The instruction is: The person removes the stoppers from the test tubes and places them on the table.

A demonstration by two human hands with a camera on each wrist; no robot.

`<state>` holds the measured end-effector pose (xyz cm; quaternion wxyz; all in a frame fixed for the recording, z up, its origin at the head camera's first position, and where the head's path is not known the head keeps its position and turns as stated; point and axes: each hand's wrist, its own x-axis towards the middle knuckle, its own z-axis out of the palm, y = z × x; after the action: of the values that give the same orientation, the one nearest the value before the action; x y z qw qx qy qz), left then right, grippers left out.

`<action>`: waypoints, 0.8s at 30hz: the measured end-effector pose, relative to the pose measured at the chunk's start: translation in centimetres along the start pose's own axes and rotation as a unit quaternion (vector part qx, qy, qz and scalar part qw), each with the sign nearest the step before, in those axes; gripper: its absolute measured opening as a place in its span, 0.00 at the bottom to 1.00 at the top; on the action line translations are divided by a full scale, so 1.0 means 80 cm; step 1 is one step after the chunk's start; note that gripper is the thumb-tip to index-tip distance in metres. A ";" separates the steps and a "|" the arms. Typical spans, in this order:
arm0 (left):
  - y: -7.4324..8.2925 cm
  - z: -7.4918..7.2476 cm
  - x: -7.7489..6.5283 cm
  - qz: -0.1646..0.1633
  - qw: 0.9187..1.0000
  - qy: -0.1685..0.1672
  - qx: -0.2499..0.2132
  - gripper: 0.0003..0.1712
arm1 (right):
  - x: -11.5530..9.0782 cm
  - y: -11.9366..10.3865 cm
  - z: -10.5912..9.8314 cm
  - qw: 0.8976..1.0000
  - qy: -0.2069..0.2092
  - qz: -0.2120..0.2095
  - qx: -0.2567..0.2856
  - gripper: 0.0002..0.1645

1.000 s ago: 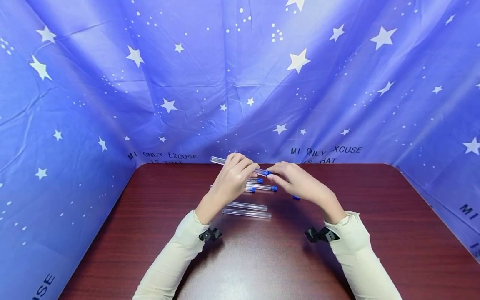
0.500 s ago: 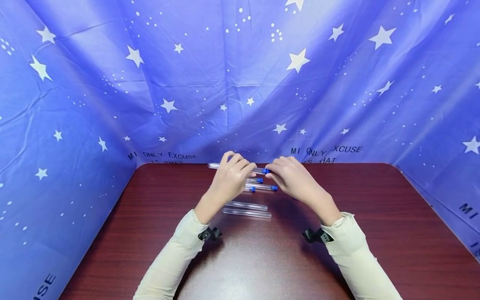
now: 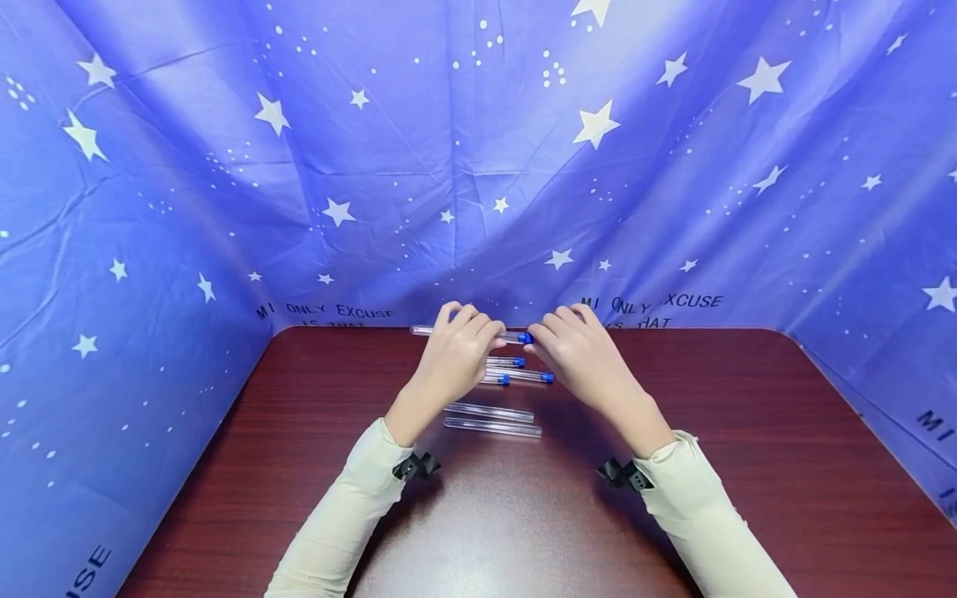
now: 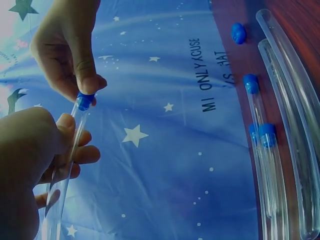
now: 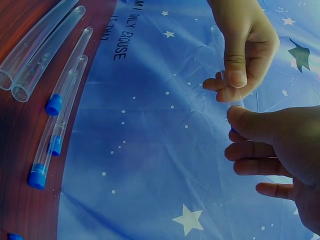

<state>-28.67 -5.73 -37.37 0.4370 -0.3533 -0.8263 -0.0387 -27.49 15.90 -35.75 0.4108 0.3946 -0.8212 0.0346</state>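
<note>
In the head view, my left hand (image 3: 454,353) holds a clear test tube (image 3: 422,330) by its middle, nearly level above the far part of the table. The tube's mouth points right, where a blue cap (image 3: 525,338) sits on it. Thumb and fingers of my right hand (image 3: 579,357) pinch that cap. The left wrist view shows the cap (image 4: 85,101) at the tube's end with the right thumb against it. From the right wrist, the cap is mostly hidden behind the right thumb.
Three capped test tubes (image 3: 523,374) lie together on the dark red table (image 3: 493,515) below the hands. Nearer are two uncapped tubes (image 3: 493,427), side by side. A loose blue cap (image 4: 239,33) lies to their right. A starry blue cloth (image 3: 463,166) hangs behind the table.
My right hand has moved slightly left and closed in over the cap. The held tube has turned from slanted to nearly level and shifted a little left. The loose cap is now hidden in the head view.
</note>
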 end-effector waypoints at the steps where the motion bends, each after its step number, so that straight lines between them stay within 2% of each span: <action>1: 0.000 0.000 0.000 -0.004 1.000 -0.004 0.000 0.06 | 0.000 -0.001 0.000 1.000 0.001 0.001 -0.002 0.12; 15: 0.000 0.001 0.000 -0.031 0.999 -0.011 0.002 0.07 | 0.000 -0.001 0.004 1.000 0.010 -0.001 -0.008 0.09; 24: 0.000 0.001 0.001 -0.024 1.000 -0.010 -0.002 0.08 | -0.002 0.000 0.006 1.000 0.017 -0.003 -0.008 0.11</action>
<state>-28.73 -5.64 -37.34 0.4268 -0.3346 -0.8388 -0.0475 -27.74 15.81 -36.19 0.4277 0.3929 -0.8134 0.0330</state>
